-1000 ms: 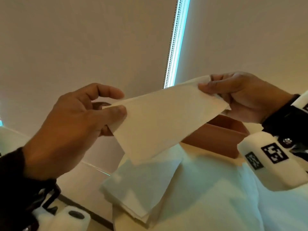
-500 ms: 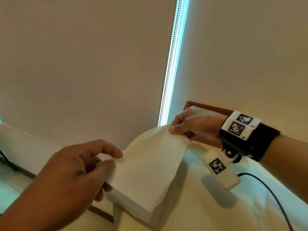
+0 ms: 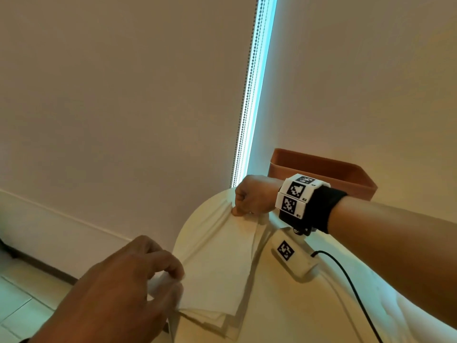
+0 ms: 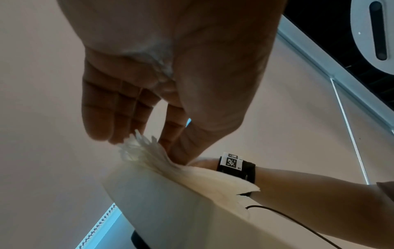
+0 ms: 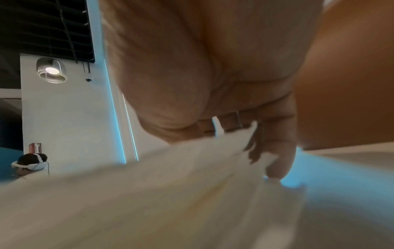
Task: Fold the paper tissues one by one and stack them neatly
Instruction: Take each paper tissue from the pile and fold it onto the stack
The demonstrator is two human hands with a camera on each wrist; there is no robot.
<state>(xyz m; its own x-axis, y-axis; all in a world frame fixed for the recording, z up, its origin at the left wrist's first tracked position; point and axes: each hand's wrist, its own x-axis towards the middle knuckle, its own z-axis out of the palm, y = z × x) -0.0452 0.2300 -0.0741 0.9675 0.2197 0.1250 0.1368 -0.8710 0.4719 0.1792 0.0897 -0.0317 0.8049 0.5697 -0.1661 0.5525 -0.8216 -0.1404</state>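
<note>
A white paper tissue [image 3: 217, 263] is stretched low over the white table [image 3: 284, 305], held at two ends. My left hand [image 3: 173, 278] pinches its near corner between thumb and fingers; the left wrist view shows that frayed corner [image 4: 145, 148] at my fingertips. My right hand [image 3: 238, 209] pinches the far corner, curled into a fist, and the tissue [image 5: 170, 176] fills the right wrist view below it. Under the held tissue lies a stack of tissues [image 3: 215, 320] at the table's near left edge.
A brown box [image 3: 333, 169] stands at the back of the table, behind my right wrist. A black cable [image 3: 351, 280] runs across the table from the wrist camera. A bead chain [image 3: 249, 90] hangs along the window blind. The table edge and floor [image 3: 14, 305] lie to the left.
Both hands have lowered the tissue from mid-air down onto the stack on the table. My right hand moved away and down towards the brown box; both keep their pinch.
</note>
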